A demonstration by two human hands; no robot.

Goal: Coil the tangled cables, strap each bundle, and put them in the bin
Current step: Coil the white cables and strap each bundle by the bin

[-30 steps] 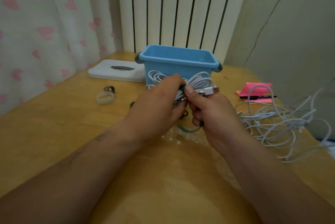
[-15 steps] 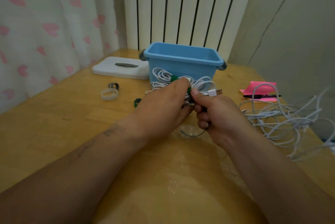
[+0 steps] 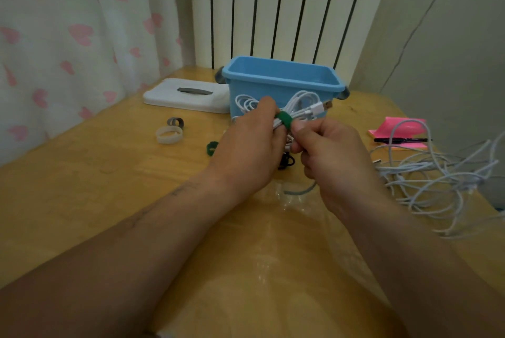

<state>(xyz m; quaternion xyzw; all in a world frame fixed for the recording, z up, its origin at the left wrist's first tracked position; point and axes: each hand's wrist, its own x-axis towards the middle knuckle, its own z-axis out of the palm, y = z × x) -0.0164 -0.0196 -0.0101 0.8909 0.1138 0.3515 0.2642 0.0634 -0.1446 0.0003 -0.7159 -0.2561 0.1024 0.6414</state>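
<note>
A coiled white cable [image 3: 299,102] is held above the table [image 3: 82,187], just in front of the blue bin [image 3: 273,81], with its USB plug pointing to the right. The coil is gripped at its waist by the left hand [image 3: 246,151], whose fingers are curled round it, while a green strap [image 3: 283,120] wrapped about that waist is pinched by the thumb and fingers of the right hand [image 3: 336,157]. It is judged that the strapping of this bundle is nearly finished and that only the pressing down of the strap's end is left before the bundle can be dropped into the bin. No bundle is seen inside the bin, though its floor is hidden by the near wall, so this is taken to be the first cable handled, or close to it. Most of the task is therefore judged to be outstanding: a loose tangle of white cables [image 3: 437,179] is spread on the table to the right, not yet coiled. Spare straps are laid out for it: a white loop [image 3: 169,135], a grey loop [image 3: 175,121] just behind it, a green loop [image 3: 211,147] near the left hand and a black one [image 3: 285,160] partly hidden under the hands. How many cables are in the tangle cannot be told.
</note>
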